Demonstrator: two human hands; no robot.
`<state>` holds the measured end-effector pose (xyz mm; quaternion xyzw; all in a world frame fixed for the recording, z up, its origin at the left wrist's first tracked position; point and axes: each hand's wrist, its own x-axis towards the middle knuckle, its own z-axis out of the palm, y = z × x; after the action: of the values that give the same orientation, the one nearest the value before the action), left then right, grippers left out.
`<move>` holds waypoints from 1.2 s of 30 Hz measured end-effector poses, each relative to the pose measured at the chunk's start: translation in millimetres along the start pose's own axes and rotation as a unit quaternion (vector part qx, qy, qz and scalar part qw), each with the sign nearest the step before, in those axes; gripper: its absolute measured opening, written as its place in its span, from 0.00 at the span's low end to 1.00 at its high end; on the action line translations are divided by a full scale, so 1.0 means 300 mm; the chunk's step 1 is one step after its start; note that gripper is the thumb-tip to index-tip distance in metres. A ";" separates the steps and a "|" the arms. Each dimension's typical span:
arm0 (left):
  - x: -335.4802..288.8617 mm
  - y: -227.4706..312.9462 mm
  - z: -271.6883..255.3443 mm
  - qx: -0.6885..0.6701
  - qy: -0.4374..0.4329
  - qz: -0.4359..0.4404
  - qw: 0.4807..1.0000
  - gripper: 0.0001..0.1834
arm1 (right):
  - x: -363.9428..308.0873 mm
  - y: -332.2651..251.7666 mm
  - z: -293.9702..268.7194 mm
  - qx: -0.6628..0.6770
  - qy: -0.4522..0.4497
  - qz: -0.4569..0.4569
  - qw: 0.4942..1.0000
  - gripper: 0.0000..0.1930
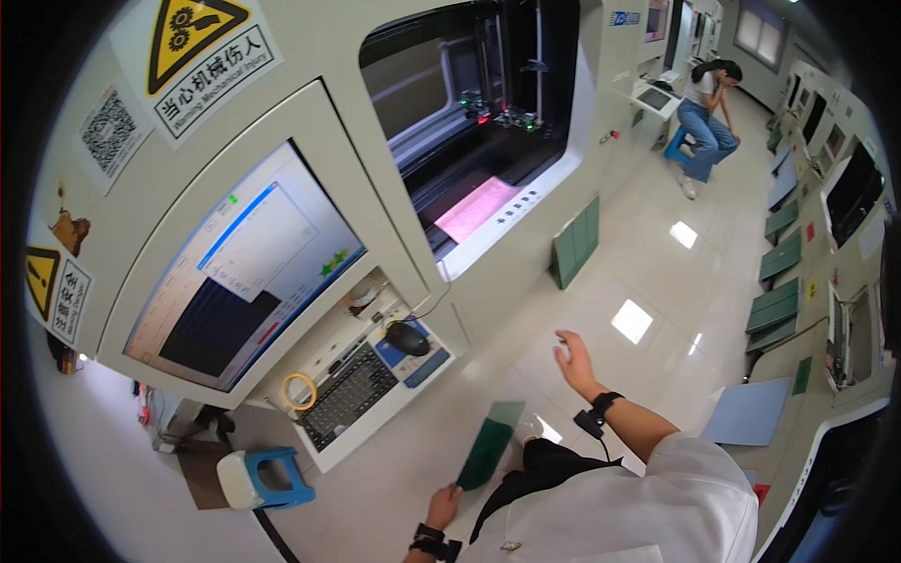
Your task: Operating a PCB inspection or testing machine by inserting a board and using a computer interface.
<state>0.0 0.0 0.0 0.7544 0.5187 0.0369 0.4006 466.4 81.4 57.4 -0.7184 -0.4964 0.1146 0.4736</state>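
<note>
Currently, in the head view, a dark green board (490,446) is pinched at its near corner by the left hand (443,507), and its far edge is extended ahead and to the right of that hand. The right hand (577,364) is held in the air, further ahead and to the right, above the glossy floor (648,272), with its fingers loosely spread and slightly curled.

Ahead and to the left of the left hand, a keyboard (352,399) and a mouse (407,338) are carried on a pale tray (324,460); a strip of floor is left between the tray's front edge and the board. Well to the left of the same hand, a white-and-blue stool (239,479) is placed.

Straight ahead of the right hand, a green panel (582,239) is leaned against a cream machine (507,291). Beyond it, the aisle is bounded far off by a seated person (709,117); to the hand's right, it is narrowed by a pale blue panel (751,413).
</note>
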 end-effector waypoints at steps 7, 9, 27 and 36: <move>0.354 0.499 -0.270 -0.114 -0.019 0.015 0.993 0.23 | 0.036 0.344 -0.426 0.091 -0.132 0.294 0.942 0.25; 0.460 0.632 -0.298 -0.128 -0.017 0.022 0.991 0.23 | 0.145 0.334 -0.489 0.126 -0.136 0.329 0.926 0.34; 1.366 1.271 -0.637 -0.335 0.275 0.214 0.875 0.21 | 1.635 0.125 -0.634 0.269 -0.222 0.229 0.909 0.29; 1.813 1.304 -0.917 -0.029 0.481 0.008 0.876 0.20 | 2.106 0.044 -0.409 0.309 -0.232 0.208 0.899 0.36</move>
<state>414.8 542.4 241.8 0.6358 0.6400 0.4133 0.1237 856.3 530.3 304.3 -0.5764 -0.3709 0.5216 0.5082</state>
